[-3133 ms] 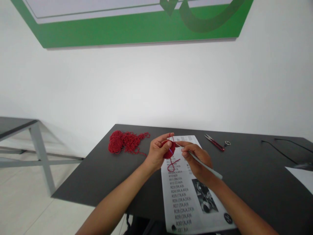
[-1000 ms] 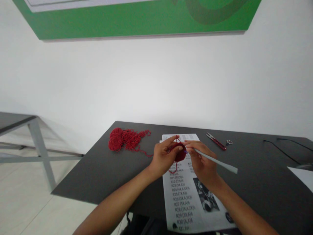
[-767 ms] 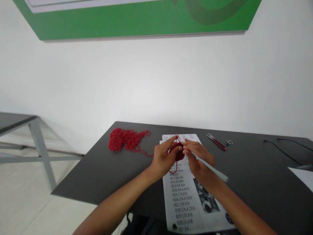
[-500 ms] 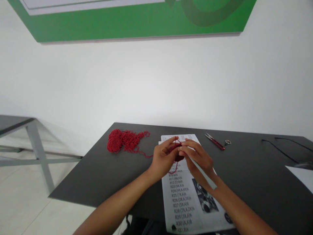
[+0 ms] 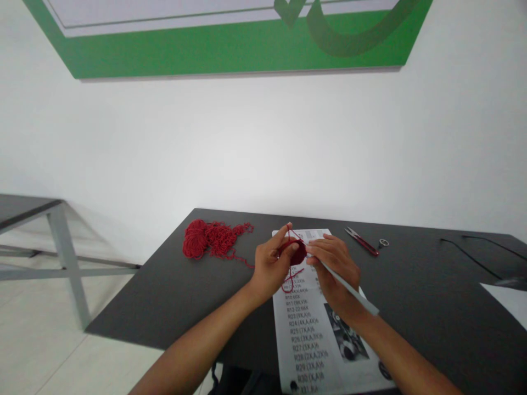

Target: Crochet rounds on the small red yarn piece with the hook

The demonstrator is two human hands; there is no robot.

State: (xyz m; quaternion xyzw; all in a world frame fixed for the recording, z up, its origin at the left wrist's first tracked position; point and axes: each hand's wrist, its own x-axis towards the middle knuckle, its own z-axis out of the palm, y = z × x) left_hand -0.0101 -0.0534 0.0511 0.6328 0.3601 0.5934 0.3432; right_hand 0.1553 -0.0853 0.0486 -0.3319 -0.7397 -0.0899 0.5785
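Between thumb and fingers, my left hand [image 5: 269, 262] grips a small dark red crochet piece [image 5: 297, 253]. Yarn runs up over my raised left index finger and down to the piece's right edge. My right hand [image 5: 335, 266] is closed on a crochet hook [image 5: 349, 289] with a pale grey-white handle, which slants down to the right. The hook's tip meets the edge of the piece; its head is too small to make out. A loose red yarn tail [image 5: 291, 282] dangles below. Under both hands lies a printed pattern sheet [image 5: 298, 340] with rows of text and a picture.
A red yarn ball [image 5: 195, 240] with a tangled heap [image 5: 220, 240] sits at left on the dark table [image 5: 197, 307]. Red-handled thread snips [image 5: 362, 241] with a ring lie beyond my right hand. Eyeglasses [image 5: 471, 255] and white paper [image 5: 504, 302] are at far right.
My right hand has turned and drawn slightly right, showing more of the hook's handle. My left hand has tilted, so the crochet piece shows more fully. The view has shifted slightly.
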